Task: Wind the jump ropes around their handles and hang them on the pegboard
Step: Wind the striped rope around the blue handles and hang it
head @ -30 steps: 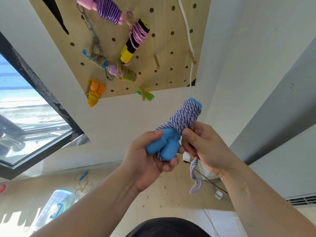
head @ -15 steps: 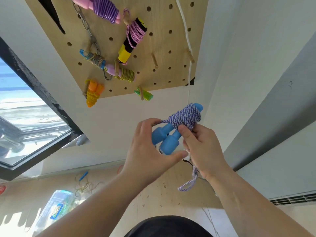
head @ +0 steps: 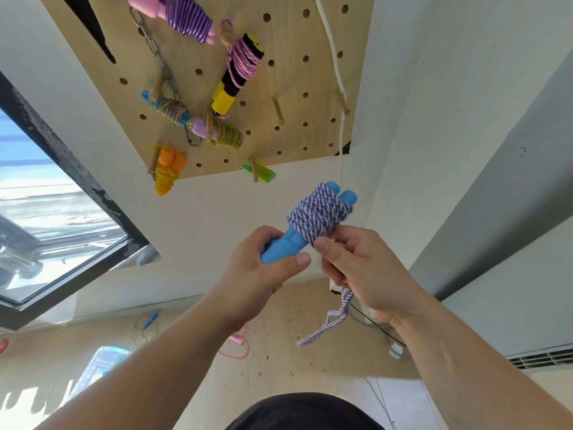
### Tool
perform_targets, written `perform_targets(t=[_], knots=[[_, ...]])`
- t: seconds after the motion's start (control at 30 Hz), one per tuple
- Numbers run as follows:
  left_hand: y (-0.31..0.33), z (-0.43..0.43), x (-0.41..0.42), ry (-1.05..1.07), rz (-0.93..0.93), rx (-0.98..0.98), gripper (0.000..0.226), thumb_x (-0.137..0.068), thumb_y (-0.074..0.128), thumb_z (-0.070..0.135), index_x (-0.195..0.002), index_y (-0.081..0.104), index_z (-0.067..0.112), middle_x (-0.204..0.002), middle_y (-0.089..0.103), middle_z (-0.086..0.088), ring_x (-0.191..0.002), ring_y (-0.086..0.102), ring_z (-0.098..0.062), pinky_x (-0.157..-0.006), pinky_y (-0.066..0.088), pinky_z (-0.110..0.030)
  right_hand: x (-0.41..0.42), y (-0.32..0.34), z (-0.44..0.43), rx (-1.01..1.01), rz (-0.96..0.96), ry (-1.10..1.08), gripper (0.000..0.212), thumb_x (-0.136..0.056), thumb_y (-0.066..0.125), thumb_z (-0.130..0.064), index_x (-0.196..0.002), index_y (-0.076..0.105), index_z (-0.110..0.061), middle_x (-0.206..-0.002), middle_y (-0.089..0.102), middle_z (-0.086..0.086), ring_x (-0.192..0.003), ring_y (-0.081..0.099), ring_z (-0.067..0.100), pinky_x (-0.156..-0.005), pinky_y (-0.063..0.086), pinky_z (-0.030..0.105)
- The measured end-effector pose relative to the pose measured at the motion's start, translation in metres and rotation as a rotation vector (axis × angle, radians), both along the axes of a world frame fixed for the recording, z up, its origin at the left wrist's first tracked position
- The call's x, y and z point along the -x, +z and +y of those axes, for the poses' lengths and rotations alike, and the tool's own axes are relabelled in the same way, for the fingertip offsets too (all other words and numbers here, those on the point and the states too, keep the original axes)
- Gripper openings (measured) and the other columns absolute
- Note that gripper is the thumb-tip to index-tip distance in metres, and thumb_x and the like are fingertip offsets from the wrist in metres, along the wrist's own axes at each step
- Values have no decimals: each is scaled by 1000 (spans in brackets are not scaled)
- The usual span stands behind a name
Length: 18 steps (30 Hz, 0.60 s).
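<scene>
I hold a jump rope with two blue handles (head: 286, 245) side by side, a purple-and-white cord (head: 317, 214) wound around their upper part. My left hand (head: 257, 274) grips the lower ends of the handles. My right hand (head: 356, 268) pinches the cord at the bottom of the winding, and a short loose loop (head: 333, 318) hangs below that hand. The wooden pegboard (head: 291, 79) is on the wall above, with several wound ropes on pegs: purple (head: 186, 15), pink on yellow-black handles (head: 238, 72), orange (head: 167, 170), green (head: 259, 172).
Two bare wooden pegs (head: 278, 110) (head: 342, 102) stick out at the board's right. A white cord (head: 338, 88) runs down past it. On the floor lie a pink rope (head: 237, 344), a yellow rope with a blue handle (head: 148, 324) and a plastic bag (head: 104, 364). A window (head: 46, 212) is left.
The bundle has turned more upright and both hands have risen a little. My left hand has closed back around the handle ends. The hanging tail has shortened into a small loop.
</scene>
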<state>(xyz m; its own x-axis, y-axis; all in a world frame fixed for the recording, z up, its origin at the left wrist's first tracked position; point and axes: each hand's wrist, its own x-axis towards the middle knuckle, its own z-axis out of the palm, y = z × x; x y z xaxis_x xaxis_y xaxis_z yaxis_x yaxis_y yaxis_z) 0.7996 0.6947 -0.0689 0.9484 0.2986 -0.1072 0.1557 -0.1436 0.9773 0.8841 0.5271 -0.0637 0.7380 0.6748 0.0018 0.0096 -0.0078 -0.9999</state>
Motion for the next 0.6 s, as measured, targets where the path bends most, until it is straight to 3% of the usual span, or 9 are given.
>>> perform_targets(t=[0.13, 0.2, 0.3, 0.4, 0.53, 0.6], knots=[[2, -5, 5, -90, 71, 480, 54, -66, 69, 53, -101, 58, 12, -79, 58, -14, -49, 38, -18, -52, 19, -28, -4, -3, 2, -26, -25, 29, 18, -91, 59, -40, -91, 65, -24, -55, 45, 2, -49, 36, 9, -50, 29, 19], [4, -4, 6, -206, 114, 705, 54, -70, 70, 56, -104, 63, 15, -80, 57, -12, -47, 38, -17, -53, 15, -29, -6, -1, 3, -48, -48, 56, 15, -93, 59, -42, -93, 68, -31, -55, 39, 3, -49, 35, 9, -48, 28, 17], [4, 5, 4, -434, 153, 974, 57, -77, 70, 64, -107, 64, 16, -82, 55, -11, -47, 44, -15, -46, 20, -24, -12, -1, 1, -59, -75, 50, 19, -96, 61, -44, -99, 75, -30, -59, 31, 14, -52, 31, 11, -48, 28, 16], [-2, 12, 2, -623, 166, 1150, 63, -86, 58, 68, -112, 58, 11, -85, 56, -10, -50, 54, -16, -44, 27, -22, -16, 0, 0, -60, -146, 71, 24, -96, 58, -31, -106, 72, -14, -59, 39, 2, -51, 33, 10, -49, 30, 16], [-11, 10, 1, -698, 141, 1261, 68, -90, 52, 68, -115, 55, 5, -86, 61, -16, -55, 64, -24, -45, 39, -24, -22, 1, -2, -73, -184, 124, 15, -96, 62, -31, -98, 77, -30, -56, 37, 1, -51, 30, 11, -49, 29, 18], [-15, 7, -1, -733, 106, 1283, 67, -92, 52, 65, -115, 55, 2, -86, 65, -22, -58, 68, -29, -47, 46, -27, -22, -2, -4, -83, -123, 165, 18, -88, 73, -44, -99, 78, -30, -53, 34, -5, -49, 28, 9, -49, 28, 16]])
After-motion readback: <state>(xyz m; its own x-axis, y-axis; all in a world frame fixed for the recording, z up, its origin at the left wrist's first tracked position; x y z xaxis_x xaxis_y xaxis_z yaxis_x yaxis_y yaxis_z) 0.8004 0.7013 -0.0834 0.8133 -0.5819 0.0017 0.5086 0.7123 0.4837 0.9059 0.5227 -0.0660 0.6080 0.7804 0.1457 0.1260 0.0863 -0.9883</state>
